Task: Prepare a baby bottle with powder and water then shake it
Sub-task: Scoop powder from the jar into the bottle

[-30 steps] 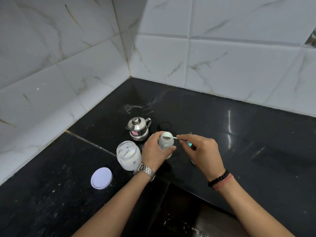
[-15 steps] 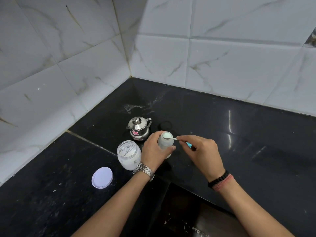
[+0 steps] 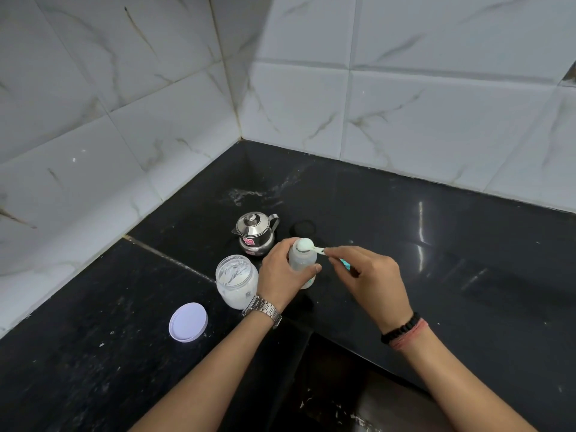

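A small translucent baby bottle (image 3: pixel 301 260) stands upright on the black counter, with my left hand (image 3: pixel 282 272) wrapped around its side. My right hand (image 3: pixel 367 280) pinches the handle of a small pale spoon (image 3: pixel 307 245), whose bowl rests over the bottle's open mouth and carries white powder. A bit of teal shows under my right fingers; what it belongs to I cannot tell. Left of the bottle stands an open clear jar (image 3: pixel 237 280) of white powder. Behind it sits a small steel lidded jug (image 3: pixel 255 233).
The jar's white lid (image 3: pixel 188 321) lies flat on the counter (image 3: pixel 436 244) at front left. White tiled walls meet in a corner behind. A dark sink basin (image 3: pixel 336 397) drops away near the front edge between my arms.
The spoon's bowl has settled squarely over the bottle's mouth. Both hands have stayed almost where they were.
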